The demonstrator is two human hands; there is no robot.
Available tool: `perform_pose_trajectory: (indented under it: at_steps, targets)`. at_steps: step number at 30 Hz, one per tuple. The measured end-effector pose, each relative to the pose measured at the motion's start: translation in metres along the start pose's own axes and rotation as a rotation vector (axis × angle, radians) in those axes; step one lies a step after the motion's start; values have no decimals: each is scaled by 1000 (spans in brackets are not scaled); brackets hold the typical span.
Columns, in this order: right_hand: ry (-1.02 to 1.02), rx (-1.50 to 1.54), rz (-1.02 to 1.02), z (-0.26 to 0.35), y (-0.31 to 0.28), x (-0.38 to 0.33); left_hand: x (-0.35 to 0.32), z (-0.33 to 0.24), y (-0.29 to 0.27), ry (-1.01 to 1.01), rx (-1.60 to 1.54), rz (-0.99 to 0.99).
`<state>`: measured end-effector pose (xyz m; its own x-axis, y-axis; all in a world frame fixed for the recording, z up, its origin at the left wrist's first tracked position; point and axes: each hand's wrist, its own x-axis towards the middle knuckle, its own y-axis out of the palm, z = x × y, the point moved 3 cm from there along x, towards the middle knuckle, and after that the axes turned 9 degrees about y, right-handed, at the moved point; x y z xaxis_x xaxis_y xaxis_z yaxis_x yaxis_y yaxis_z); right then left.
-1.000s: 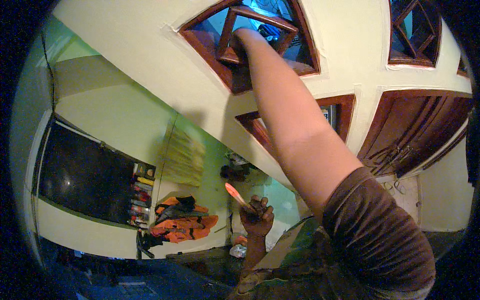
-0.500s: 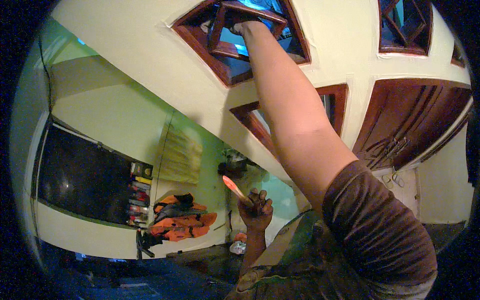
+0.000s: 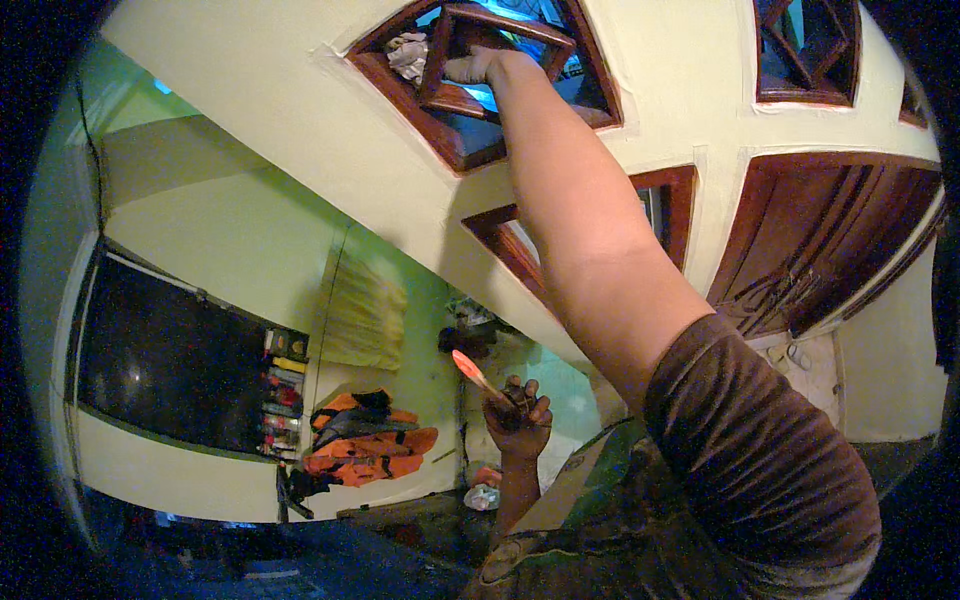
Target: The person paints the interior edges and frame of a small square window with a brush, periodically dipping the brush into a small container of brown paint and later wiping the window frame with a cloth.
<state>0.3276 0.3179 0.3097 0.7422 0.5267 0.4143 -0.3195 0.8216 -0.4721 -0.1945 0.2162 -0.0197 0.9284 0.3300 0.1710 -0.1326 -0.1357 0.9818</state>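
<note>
My right arm reaches up to an opening with a reddish-brown wooden window frame (image 3: 440,60). The right hand (image 3: 475,67) is inside the tilted inner frame, its fingers partly hidden by the frame's left bar. Just past that bar a crumpled pale cloth (image 3: 408,56) shows against the surround, and the hand seems closed on it. Lower down, my left hand (image 3: 520,420) is raised with its fingers curled round a slim stick-like tool (image 3: 475,372). Its tip is bright orange-red and its lower part paler; the exact kind is unclear.
More wooden-framed openings (image 3: 810,55) and a brown wooden door (image 3: 830,240) sit in the cream wall (image 3: 680,70). To the left are a dark screen-like panel (image 3: 170,350), a yellow hanging cloth (image 3: 365,315) and orange and black clothing (image 3: 370,440). Slippers (image 3: 797,355) lie at the right.
The pale cloth beside the inner frame's left bar shows more fully and brighter. My right hand has shifted slightly down and left; the left hand with its tool has moved slightly right.
</note>
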Motion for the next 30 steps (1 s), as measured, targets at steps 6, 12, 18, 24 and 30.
perform_pose_trajectory:
  at_steps: [6, 12, 18, 24, 30]
  targets:
    - [16, -165, -87, 49, 0, -73, -4, -9, 0, 28, -19, -9]
    - [299, 1286, -364, 42, -4, -78, 4, -2, -13, -9, 23, -15]
    - [-228, 384, -912, 128, -30, -234, -11, -13, -12, 77, 82, -167]
    - [-76, -1, -634, 184, -21, -207, -4, -10, -5, 44, 24, -96]
    - [6, -95, -690, 183, -4, -179, -2, -5, 0, 24, 40, -105]
